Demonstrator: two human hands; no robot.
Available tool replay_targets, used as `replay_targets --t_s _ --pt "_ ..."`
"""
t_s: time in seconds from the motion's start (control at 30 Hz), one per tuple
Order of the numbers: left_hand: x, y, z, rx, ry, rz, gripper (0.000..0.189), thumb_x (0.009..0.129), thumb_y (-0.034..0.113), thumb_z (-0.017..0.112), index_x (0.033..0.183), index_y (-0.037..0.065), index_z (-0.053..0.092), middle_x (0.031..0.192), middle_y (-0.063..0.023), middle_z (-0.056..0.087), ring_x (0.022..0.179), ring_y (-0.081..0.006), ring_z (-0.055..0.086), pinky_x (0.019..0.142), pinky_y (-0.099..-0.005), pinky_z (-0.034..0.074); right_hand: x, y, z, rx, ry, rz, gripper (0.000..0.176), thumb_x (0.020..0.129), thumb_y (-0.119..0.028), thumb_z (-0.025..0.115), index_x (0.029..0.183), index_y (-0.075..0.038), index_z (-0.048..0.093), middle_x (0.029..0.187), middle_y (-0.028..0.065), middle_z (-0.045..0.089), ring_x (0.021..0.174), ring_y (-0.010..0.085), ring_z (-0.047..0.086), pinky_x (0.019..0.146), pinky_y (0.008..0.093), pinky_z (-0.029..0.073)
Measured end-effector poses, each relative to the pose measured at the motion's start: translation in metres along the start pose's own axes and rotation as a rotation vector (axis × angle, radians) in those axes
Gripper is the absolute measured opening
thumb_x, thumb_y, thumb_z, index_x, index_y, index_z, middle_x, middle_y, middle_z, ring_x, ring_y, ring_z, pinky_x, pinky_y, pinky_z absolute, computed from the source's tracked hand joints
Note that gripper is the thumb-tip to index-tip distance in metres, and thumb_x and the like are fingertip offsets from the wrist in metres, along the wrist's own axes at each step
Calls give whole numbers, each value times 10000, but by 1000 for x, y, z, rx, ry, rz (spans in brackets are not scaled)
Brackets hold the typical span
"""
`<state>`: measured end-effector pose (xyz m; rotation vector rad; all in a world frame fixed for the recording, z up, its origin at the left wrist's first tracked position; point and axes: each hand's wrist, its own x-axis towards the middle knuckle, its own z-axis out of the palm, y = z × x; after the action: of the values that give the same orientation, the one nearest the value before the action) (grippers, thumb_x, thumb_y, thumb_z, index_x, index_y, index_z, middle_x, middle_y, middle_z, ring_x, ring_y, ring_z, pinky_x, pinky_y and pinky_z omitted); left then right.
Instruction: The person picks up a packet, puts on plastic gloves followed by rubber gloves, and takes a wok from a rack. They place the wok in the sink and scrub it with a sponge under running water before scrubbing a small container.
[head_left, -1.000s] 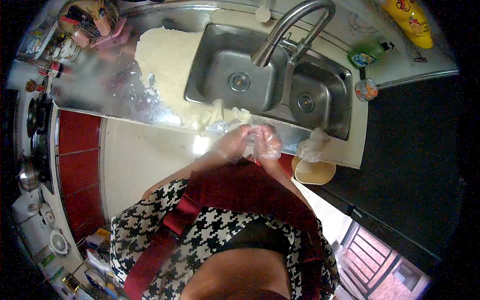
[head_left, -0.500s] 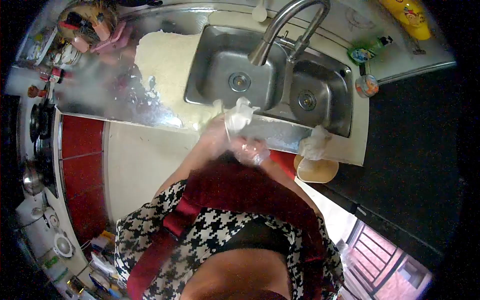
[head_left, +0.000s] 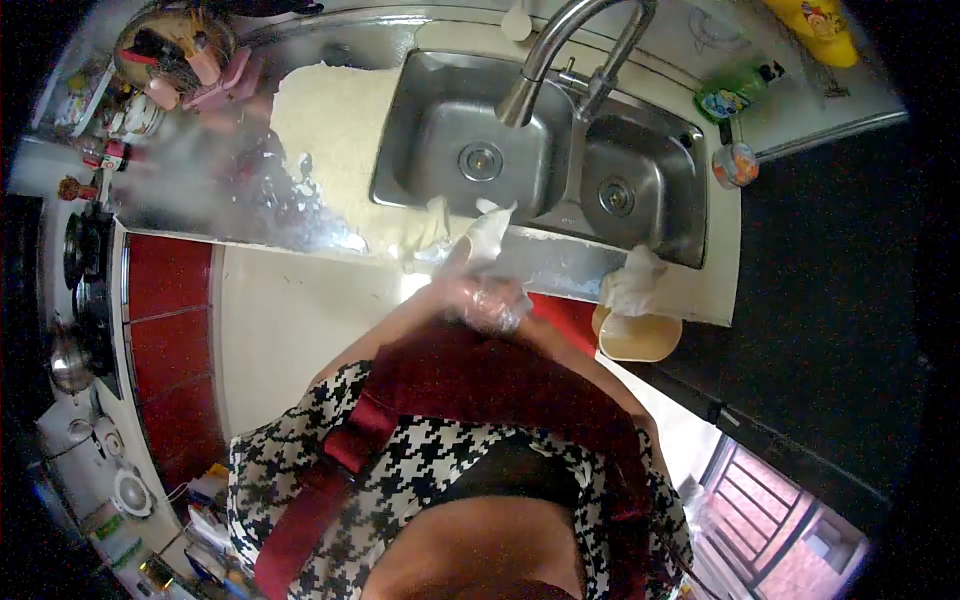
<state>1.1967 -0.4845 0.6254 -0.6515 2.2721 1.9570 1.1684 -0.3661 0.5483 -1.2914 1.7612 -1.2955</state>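
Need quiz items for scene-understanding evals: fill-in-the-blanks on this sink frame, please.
1. The steel sink has ___ basins.
2. The right hand wears a clear plastic ___.
3. The cupboard fronts below the counter are ___.
Missing words: two; glove; red.

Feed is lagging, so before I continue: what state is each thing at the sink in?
Curved steel faucet: no water seen running.
Double steel sink: both basins empty.
Right hand: wearing a clear plastic glove.
Left hand: gripping a loose whitish plastic glove, which sticks upward.
Cream-white sheet: spread flat on the steel counter.
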Motion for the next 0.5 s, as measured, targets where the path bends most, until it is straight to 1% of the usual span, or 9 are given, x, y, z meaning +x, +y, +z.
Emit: replay_targets --t_s 0.1,0.23,0.27,0.33,0.37,0.4,0.43,0.47,0.5 --pt "7 -1 0 248 -44 51 363 840 235 517 1143 50 438 1007 -96 533 949 -232 534 891 -357 410 6 -17 -4 282 67 -54 286 878 -336 481 1064 -133 558 939 77 588 827 249 578 723 384 475" --pt "18 -9 0 450 -113 96 325 823 223 520 1092 50 466 967 -91 541 943 -230 537 930 -355 389 11 -37 -16 610 201 -167 271 871 -323 505 1024 -112 578 888 94 603 792 269 586 718 389 473" --pt "21 -11 0 484 -132 109 316 818 220 521 1079 50 473 957 -90 543 941 -230 537 939 -354 384 10 -40 -24 609 204 -169 271 871 -323 505 1024 -112 578 888 94 603 792 269 586 718 389 473" --pt "24 -18 2 524 -162 160 297 809 215 523 1054 51 488 937 -87 547 938 -229 538 958 -353 374 8 -48 -48 -122 60 201 196 872 -207 520 1016 -78 548 945 87 594 781 248 590 717 388 471" --pt "28 -22 5 519 -172 196 288 805 212 523 1042 51 495 928 -86 549 936 -228 539 968 -353 369 5 -48 -49 -123 61 201 196 872 -207 520 1016 -78 548 945 87 594 781 248 590 717 388 471" --pt "35 -28 5 508 -175 249 279 800 209 524 1029 51 502 918 -85 551 935 -228 540 978 -352 364 2 -48 -51 -115 224 58 189 876 -186 517 1028 -76 529 966 78 583 780 233 589 700 381 472" --pt "47 -36 7 482 -167 341 270 796 206 525 1016 51 509 908 -84 553 933 -228 540 987 -352 359 1 -48 -53 -104 389 -88 185 880 -165 515 1041 -74 510 988 69 573 779 218 587 683 373 472" --pt "63 -43 9 435 -159 454 262 791 203 526 1004 51 516 898 -83 555 932 -227 541 997 -351 353 -1 -44 -56 -104 393 -88 185 880 -165 515 1041 -74 510 988 69 573 779 218 587 683 373 472" --pt "82 -51 11 379 -148 597 253 787 201 526 991 51 523 888 -82 557 930 -227 541 1006 -351 348 -1 -38 -59 3 600 -72 216 879 -186 526 1067 -87 488 1001 62 567 788 206 588 672 356 480"
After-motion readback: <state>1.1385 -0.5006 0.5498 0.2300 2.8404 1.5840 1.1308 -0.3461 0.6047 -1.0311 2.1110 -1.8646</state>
